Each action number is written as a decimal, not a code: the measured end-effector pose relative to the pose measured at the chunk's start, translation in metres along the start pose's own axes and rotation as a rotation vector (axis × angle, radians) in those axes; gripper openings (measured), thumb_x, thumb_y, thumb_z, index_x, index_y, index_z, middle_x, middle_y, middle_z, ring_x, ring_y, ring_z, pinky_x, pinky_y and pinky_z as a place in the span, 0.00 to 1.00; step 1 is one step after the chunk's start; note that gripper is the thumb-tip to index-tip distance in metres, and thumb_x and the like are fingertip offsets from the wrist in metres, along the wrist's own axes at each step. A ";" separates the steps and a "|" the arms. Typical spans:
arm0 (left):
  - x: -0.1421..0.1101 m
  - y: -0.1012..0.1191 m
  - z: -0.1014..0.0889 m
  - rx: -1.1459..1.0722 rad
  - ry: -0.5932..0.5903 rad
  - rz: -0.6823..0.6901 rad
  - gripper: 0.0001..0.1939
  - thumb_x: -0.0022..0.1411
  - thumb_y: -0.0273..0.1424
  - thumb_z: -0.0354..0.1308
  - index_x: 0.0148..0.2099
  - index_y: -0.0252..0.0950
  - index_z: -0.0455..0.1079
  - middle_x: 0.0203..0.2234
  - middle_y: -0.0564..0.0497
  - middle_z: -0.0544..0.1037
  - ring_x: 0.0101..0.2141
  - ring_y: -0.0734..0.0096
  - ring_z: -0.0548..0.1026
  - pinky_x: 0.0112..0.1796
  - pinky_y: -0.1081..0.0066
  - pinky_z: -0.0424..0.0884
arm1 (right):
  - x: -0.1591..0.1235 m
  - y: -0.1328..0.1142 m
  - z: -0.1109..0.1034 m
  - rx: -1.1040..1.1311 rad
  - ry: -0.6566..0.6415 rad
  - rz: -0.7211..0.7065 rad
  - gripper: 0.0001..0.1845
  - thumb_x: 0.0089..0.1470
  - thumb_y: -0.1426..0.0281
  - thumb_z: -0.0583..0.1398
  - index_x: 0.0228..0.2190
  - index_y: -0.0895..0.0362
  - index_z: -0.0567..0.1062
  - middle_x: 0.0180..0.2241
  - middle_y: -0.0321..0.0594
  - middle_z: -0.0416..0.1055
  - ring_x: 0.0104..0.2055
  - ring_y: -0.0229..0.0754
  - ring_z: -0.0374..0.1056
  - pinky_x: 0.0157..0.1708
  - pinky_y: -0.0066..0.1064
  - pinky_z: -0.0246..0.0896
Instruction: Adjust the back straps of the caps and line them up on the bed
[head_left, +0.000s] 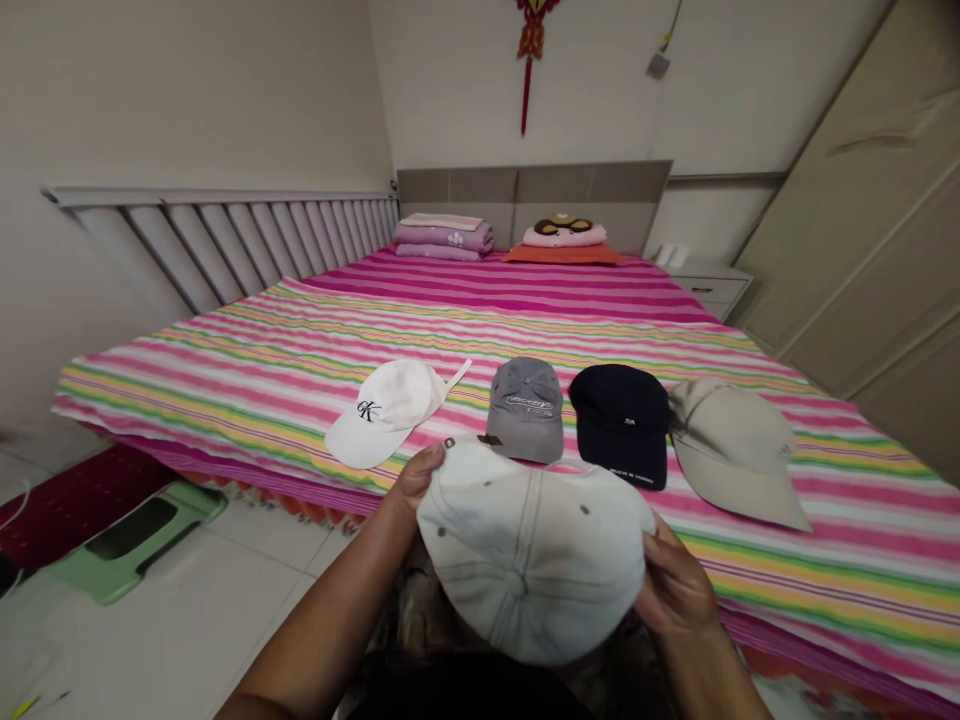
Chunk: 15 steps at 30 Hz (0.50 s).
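Between my two hands I hold a pale light-blue baseball cap [536, 550], its crown toward me, just in front of the bed's edge. My left hand [420, 475] is closed on the cap's left edge, near a small metal buckle. On the opposite edge my right hand [676, 580] pinches the cap's side. Beyond it, a row of caps lies on the bed: a white cap [394, 405] with black letters, a grey cap [526, 405] with white lettering, a black cap [621, 420], and a beige cap [735, 445]. The held cap's far side is hidden.
A striped sheet [247, 370] covers the bed. Folded purple bedding [442, 238] and a pink folded item [564, 237] rest by the headboard [480, 190]. A metal rail [247, 240] runs along the left. A green stool [142, 540] stands on the floor; a nightstand [712, 285] is far right.
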<state>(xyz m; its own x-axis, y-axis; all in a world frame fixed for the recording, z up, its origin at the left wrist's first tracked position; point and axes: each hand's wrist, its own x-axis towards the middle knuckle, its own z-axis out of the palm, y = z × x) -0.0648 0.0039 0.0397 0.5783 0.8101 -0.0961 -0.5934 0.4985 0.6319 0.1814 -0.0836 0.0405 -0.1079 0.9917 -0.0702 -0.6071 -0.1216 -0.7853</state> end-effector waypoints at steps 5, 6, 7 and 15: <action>0.005 0.001 -0.005 0.094 -0.073 -0.016 0.23 0.35 0.34 0.67 0.37 0.29 0.72 0.26 0.43 0.77 0.33 0.54 0.75 0.37 0.63 0.68 | 0.004 -0.002 -0.002 -0.027 0.046 -0.110 0.12 0.30 0.61 0.65 0.22 0.53 0.75 0.16 0.40 0.72 0.21 0.51 0.69 0.37 0.48 0.62; 0.006 0.000 -0.006 0.100 -0.083 -0.014 0.23 0.36 0.35 0.67 0.36 0.28 0.72 0.25 0.44 0.77 0.31 0.57 0.75 0.36 0.64 0.69 | 0.004 -0.001 -0.002 -0.020 0.045 -0.102 0.11 0.31 0.60 0.65 0.20 0.53 0.74 0.15 0.39 0.72 0.20 0.50 0.68 0.37 0.48 0.62; 0.007 -0.001 -0.007 0.110 -0.092 -0.016 0.22 0.37 0.35 0.67 0.35 0.28 0.72 0.24 0.44 0.77 0.28 0.60 0.75 0.33 0.66 0.69 | 0.004 -0.001 -0.002 -0.009 0.042 -0.082 0.12 0.31 0.58 0.65 0.18 0.53 0.74 0.15 0.39 0.71 0.20 0.50 0.68 0.36 0.47 0.62; 0.001 0.007 0.016 0.245 -0.182 -0.082 0.16 0.32 0.30 0.69 0.26 0.28 0.72 0.17 0.49 0.74 0.19 0.74 0.71 0.24 0.76 0.67 | -0.011 -0.012 -0.005 -0.100 -0.203 0.181 0.18 0.31 0.61 0.67 0.28 0.56 0.75 0.23 0.44 0.73 0.28 0.50 0.69 0.30 0.38 0.61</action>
<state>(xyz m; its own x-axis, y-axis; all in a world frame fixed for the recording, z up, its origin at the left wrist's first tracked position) -0.0592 0.0034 0.0559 0.7228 0.6905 -0.0294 -0.4005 0.4532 0.7964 0.1933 -0.0931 0.0476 -0.3688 0.9243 -0.0981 -0.4837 -0.2809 -0.8289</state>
